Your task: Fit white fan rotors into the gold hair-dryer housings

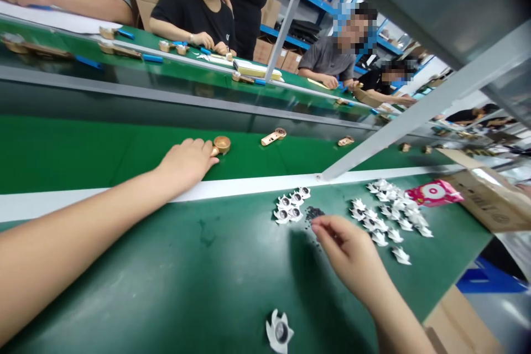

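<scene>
My left hand (186, 161) reaches over the green belt, its fingers closed around the narrow handle of a gold round-headed housing (222, 145). The hollow round head sticks out past my fingertips. My right hand (346, 240) is at the edge of a small pile of tiny black pieces (314, 213), thumb and fingertips pressed together. Whatever is between those fingertips is too small to make out. Left of the pile stands a cluster of white bladed fan wheels (290, 206) with dark round centres. One single white fan wheel (279, 332) lies at the near edge.
More white fan wheels (390, 211) spread at the right, beside a pink packet (435, 192) and a cardboard box (485, 191). Gold housings (274, 137) lie along the belt (83, 146). A slanted metal post (385, 124) rises from the white rail. Several people sit across the line.
</scene>
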Tool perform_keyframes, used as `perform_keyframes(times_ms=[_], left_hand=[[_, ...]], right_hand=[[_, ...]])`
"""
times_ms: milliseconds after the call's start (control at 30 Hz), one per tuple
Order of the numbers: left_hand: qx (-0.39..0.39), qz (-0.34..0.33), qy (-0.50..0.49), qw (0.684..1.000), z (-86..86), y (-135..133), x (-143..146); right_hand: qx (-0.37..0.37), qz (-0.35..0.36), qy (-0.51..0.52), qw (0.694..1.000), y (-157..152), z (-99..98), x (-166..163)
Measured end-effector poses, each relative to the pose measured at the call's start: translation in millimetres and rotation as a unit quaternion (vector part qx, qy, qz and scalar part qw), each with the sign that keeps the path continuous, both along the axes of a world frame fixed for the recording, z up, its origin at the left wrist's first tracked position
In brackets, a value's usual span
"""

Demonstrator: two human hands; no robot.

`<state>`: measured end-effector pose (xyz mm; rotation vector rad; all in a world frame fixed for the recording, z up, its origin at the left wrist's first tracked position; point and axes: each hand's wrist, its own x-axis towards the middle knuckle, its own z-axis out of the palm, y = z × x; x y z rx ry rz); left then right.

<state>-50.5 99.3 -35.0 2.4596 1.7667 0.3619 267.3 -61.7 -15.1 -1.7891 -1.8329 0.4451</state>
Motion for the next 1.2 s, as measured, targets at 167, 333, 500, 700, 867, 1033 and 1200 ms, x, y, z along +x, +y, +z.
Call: perform_keyframes(times_ms=[167,333,500,700,867,1033,1200], left_hand=[[0.046,-0.037,0.005,0.998,15.5,-43,14],[-0.362,-0.34,-0.102,0.862,38.2,-140,46],[-0.365,-0.344,-0.037,0.864,33.2,-158,55],[-0.219,-0.358,-0.102,0.902,8.4,-121,38],[-0.14,-0.367,-0.09,0.915,-5.2,-120,31],[-0.197,-0.323,-0.219,0.899,-5.5,-114,33],[-0.261,-0.315,-0.3,0.862,-5.2,-103,33]], right_hand=[[0.049,0.079,-0.084,0.992,-29,-29.9,2],[0.081,0.163,-0.219,0.959,-30,-30.8,1],[0.052,0.193,-0.293,0.935,-14,-28.0,-1],[0.041,0.173,-0.288,0.941,1,-24.0,-10],[-0.012,0.205,-0.107,0.973,-9,-8.1,-54],[-0.051,0.244,0.072,0.966,-19,-5.5,-89],[-0.04,0.233,0.07,0.969,-13,-11.3,-88]])
